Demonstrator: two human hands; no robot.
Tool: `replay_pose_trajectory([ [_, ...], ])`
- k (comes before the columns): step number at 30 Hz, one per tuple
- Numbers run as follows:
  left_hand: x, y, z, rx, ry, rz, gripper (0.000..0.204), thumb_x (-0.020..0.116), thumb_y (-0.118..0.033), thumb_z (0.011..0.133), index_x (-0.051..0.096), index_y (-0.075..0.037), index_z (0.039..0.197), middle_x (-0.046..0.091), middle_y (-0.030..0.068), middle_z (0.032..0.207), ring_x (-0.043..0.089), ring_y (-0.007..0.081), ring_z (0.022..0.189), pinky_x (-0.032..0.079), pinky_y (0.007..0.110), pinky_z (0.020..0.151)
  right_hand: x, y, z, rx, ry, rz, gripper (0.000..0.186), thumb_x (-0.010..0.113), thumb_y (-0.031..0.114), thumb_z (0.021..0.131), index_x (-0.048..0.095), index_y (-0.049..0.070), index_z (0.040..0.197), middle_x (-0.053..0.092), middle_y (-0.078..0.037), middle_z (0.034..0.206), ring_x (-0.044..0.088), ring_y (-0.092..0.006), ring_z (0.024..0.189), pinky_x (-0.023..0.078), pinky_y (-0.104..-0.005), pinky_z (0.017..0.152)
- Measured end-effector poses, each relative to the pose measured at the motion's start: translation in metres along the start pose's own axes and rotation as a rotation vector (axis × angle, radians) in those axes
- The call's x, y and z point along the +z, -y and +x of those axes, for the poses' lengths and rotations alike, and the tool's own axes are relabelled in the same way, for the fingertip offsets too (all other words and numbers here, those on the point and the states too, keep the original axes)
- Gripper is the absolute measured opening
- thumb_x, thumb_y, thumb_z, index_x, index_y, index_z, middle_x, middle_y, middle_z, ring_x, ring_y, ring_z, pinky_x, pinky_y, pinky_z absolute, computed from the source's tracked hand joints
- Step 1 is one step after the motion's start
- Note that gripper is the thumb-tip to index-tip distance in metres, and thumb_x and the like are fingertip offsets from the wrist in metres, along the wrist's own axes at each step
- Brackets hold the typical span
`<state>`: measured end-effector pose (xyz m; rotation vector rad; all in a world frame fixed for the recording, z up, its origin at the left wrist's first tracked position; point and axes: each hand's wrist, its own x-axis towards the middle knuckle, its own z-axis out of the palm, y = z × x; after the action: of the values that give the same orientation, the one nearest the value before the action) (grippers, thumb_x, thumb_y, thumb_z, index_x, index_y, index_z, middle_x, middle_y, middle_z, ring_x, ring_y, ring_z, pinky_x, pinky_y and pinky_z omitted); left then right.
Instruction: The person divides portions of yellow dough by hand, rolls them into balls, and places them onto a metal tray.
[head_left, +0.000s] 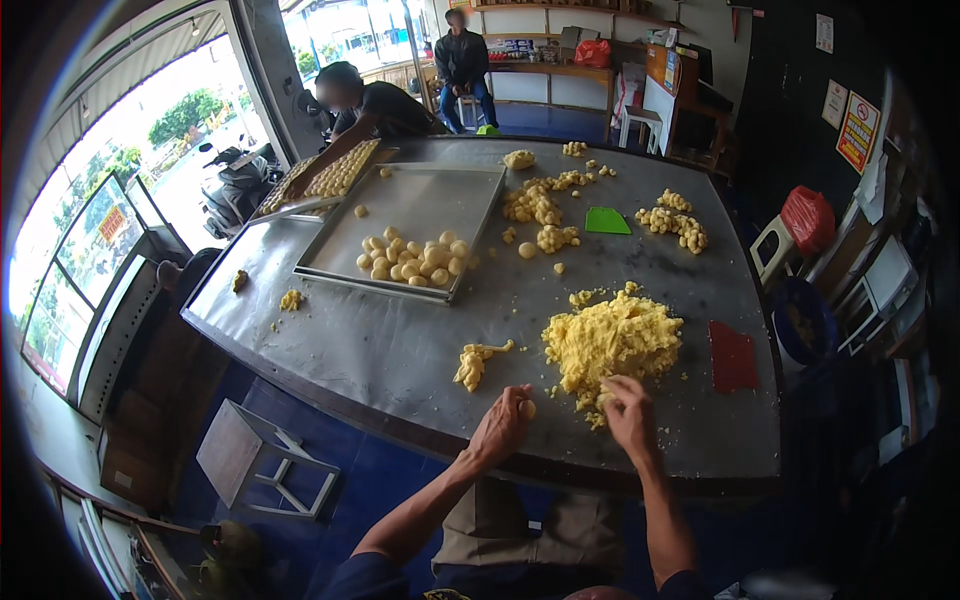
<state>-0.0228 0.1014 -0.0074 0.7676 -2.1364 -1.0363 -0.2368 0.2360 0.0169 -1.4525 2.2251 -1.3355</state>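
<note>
A heap of yellow crumbly filling point(612, 340) lies on the metal table near its front edge. My right hand point(630, 412) is at the heap's near side, its fingers pinched on a bit of the yellow filling. To its left, my left hand point(500, 428) is curled around a small pale dough ball point(528, 409), which shows only in part. Just beyond that hand lies a loose, stretched piece of dough point(478, 366). Farther off, a shallow metal tray point(345, 235) carries many round, smooth dough balls point(420, 258), mostly gathered at its near right corner.
A red scraper point(733, 356) lies right of the heap, a green scraper point(607, 220) behind it. Dough lumps point(533, 203) spread across the far side. At the far left, a co-worker point(375, 112) reaches over another filled tray point(340, 172). A stool point(262, 455) stands front left.
</note>
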Motion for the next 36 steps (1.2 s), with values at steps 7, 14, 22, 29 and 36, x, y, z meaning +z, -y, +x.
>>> replay_pose_trajectory([
  [7, 0.009, 0.002, 0.071, -0.033, -0.022, 0.447, 0.027, 0.045, -0.026, 0.102, 0.054, -0.001, 0.101, 0.063, 0.0223, 0.104, 0.059, 0.0404, 0.099, 0.046, 0.05, 0.085, 0.031, 0.028, -0.007, -0.122, 0.05, -0.429, 0.056, 0.072, 0.006, 0.083, 0.055, 0.004, 0.137, 0.047, -0.02, 0.135, 0.052, -0.0399, 0.119, 0.049, -0.043, 0.098],
  [14, 0.016, 0.031, 0.057, 0.161, 0.049, 0.512, 0.027, 0.051, -0.027, 0.098, 0.059, -0.004, 0.108, 0.056, 0.0163, 0.11, 0.051, 0.0368, 0.106, 0.04, 0.05, 0.09, 0.027, -0.001, -0.005, -0.166, 0.086, -0.519, 0.049, 0.062, -0.001, 0.086, 0.057, 0.002, 0.135, 0.047, -0.019, 0.135, 0.053, -0.0386, 0.116, 0.049, -0.043, 0.099],
  [22, -0.059, -0.012, 0.032, 0.208, -0.434, 0.277, 0.041, 0.064, -0.018, 0.091, 0.059, -0.01, 0.13, 0.056, 0.0177, 0.134, 0.053, 0.0387, 0.12, 0.045, 0.045, 0.101, 0.025, 0.006, -0.015, -0.224, 0.143, -0.55, 0.045, 0.055, 0.001, 0.091, 0.057, 0.002, 0.136, 0.045, -0.02, 0.144, 0.051, -0.0422, 0.121, 0.047, -0.0479, 0.102],
  [29, -0.074, 0.04, 0.047, 0.004, -0.021, 0.516, 0.031, 0.066, -0.019, 0.088, 0.062, -0.003, 0.115, 0.062, 0.0163, 0.126, 0.057, 0.0342, 0.113, 0.048, 0.04, 0.097, 0.027, 0.003, -0.011, -0.188, 0.197, -0.521, 0.039, 0.06, -0.003, 0.088, 0.061, -0.001, 0.127, 0.054, -0.02, 0.129, 0.056, -0.0416, 0.112, 0.047, -0.0493, 0.099],
  [36, -0.089, 0.047, 0.029, -0.29, -0.189, 0.229, 0.028, 0.069, -0.021, 0.088, 0.057, 0.0, 0.103, 0.065, 0.0238, 0.108, 0.067, 0.0359, 0.087, 0.055, 0.044, 0.078, -0.005, -0.025, -0.029, -0.196, 0.018, -0.282, 0.03, 0.058, -0.001, 0.09, 0.065, -0.003, 0.12, 0.062, -0.017, 0.123, 0.06, -0.0375, 0.107, 0.051, -0.0415, 0.091],
])
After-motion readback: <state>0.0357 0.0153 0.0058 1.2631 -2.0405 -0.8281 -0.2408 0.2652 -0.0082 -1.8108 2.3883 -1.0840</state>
